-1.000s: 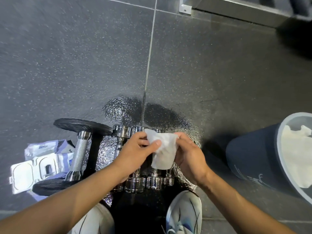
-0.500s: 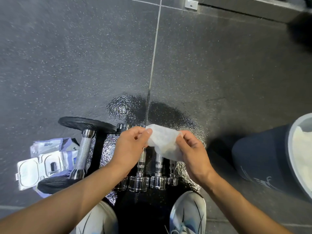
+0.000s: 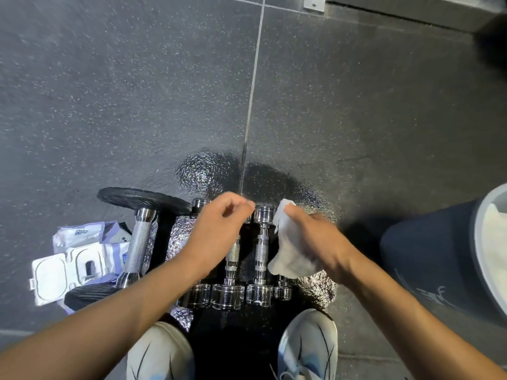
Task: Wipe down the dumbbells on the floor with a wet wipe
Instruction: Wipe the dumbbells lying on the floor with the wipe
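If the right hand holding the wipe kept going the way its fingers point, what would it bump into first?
Most likely the far head of the chrome dumbbell just ahead of the right hand and its wet wipe, though height above it is unclear.

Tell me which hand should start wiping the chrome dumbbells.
Right. The right hand already holds the wet wipe just above the smallest chrome dumbbell; the left hand hovers empty over the row.

My left hand (image 3: 216, 234): fingers loosely curled, empty, at 12 o'clock.
My right hand (image 3: 318, 242): closed around the wet wipe (image 3: 288, 250), at 1 o'clock.
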Tool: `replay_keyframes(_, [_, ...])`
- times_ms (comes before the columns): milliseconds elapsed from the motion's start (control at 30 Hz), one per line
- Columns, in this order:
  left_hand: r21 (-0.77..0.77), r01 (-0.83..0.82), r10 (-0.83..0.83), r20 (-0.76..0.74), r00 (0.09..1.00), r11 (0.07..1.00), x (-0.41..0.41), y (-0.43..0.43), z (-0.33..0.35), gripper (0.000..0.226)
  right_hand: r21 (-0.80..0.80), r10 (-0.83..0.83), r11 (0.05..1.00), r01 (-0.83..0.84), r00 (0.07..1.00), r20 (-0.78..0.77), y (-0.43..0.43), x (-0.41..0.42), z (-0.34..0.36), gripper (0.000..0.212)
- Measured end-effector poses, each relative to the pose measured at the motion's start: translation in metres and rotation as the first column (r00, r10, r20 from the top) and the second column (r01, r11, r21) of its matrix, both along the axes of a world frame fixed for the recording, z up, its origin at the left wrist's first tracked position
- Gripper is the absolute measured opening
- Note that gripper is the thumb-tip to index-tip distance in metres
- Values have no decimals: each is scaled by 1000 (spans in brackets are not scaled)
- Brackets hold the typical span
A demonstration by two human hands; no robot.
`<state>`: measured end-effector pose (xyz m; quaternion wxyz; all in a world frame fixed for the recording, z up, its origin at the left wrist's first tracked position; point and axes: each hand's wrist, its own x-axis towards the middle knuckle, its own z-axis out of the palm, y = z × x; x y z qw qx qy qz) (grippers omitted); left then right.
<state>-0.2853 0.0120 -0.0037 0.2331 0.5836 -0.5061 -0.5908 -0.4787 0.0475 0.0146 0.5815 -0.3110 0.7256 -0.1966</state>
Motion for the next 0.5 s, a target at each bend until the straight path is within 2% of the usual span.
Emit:
replay_keyframes(33, [67, -10, 11, -13, 1000, 998, -3, 4, -1, 17, 15, 46, 999, -45, 998, -32, -2, 4, 2, 83])
replay_keyframes(100, [264, 24, 1, -93, 996, 964, -8, 16, -3, 22, 41, 193, 981, -189, 964, -183, -3, 12, 10, 72])
replay_keyframes(167, [435, 72, 26, -216, 976, 897, -13, 28, -2, 25, 24, 315, 945, -326, 891, -328, -2, 24, 20, 67])
replay_keyframes(200, [497, 63, 90, -278, 956, 865, -16, 32, 0, 27, 22, 369, 920, -391, 848, -381, 1, 30, 24, 67])
replay_keyframes(300, [580, -13, 278, -370, 886, 815, -22, 39, 2, 26, 44, 494, 826, -562, 684, -537, 12, 51, 27, 71])
replay_keyframes(367, [601, -85, 371, -369, 852, 794, -24, 38, 3, 24, 51, 513, 801, -596, 642, -569, 15, 60, 25, 78])
replay_keyframes(433, [610, -165, 462, -369, 806, 775, -24, 33, 0, 39, 59, 491, 816, -575, 634, -597, 9, 62, 25, 82])
replay_keyframes(500, [638, -210, 539, -377, 754, 741, -24, 28, 1, 55, 62, 514, 762, -644, 545, -662, 7, 65, 28, 73])
